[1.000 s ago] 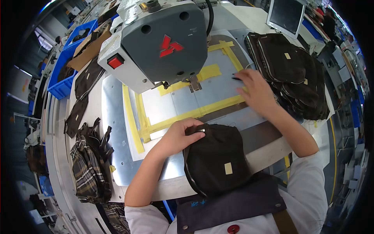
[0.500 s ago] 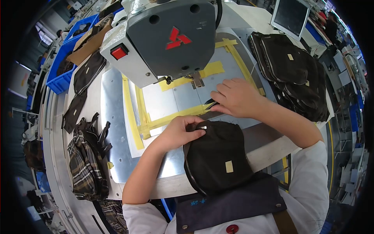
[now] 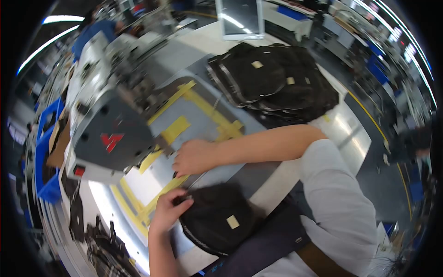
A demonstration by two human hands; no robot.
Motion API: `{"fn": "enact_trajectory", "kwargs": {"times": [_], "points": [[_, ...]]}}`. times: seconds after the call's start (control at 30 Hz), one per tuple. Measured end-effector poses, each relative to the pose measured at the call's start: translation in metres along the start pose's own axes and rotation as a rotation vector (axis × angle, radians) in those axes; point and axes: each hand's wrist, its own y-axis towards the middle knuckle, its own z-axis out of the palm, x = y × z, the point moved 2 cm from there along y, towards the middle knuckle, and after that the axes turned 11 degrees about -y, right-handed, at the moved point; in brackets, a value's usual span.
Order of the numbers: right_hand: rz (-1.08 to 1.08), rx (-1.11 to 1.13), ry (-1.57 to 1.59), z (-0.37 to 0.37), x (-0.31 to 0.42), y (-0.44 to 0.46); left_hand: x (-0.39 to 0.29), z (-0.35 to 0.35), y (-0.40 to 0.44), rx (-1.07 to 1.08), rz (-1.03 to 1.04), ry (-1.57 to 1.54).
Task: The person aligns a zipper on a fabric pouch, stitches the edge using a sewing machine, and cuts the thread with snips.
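My left hand pinches the top left edge of a black zippered fabric piece that lies at the table's front edge and against my apron. A small cream label shows on it. Just beyond the fabric, my right hand is closed around a small dark tool, mostly hidden by the fingers, over the yellow-taped plate. The grey sewing machine head with a red logo is left of my right hand.
Black fabric pieces are stacked at the back right, below a screen. Plaid fabric lies at the lower left, near blue bins. A person in blue is at the back left.
The view has turned to the right, so the machine appears further left. My right hand has come in from the right side toward the machine head. My left hand still grips the black piece.
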Motion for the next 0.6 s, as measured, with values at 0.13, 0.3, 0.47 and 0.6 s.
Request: {"fn": "enact_trajectory", "kwargs": {"times": [0.13, 0.3, 0.47, 0.6], "points": [[0.266, -0.027, -0.028, -0.009, -0.004, -0.007, 0.001, 0.004, -0.004, 0.013, -0.012, -0.134], [0.46, -0.048, -0.132, -0.019, -0.035, -0.04, -0.01, 0.004, -0.007, -0.203, 0.009, -0.276], [0.619, -0.017, 0.712, -0.059, -0.002, -0.034, -0.021, 0.008, -0.006, -0.389, 0.128, -0.354], [0.531, -0.195, 0.773, -0.068, 0.031, -0.033, -0.017, 0.004, -0.005, -0.378, 0.187, -0.357]]}}
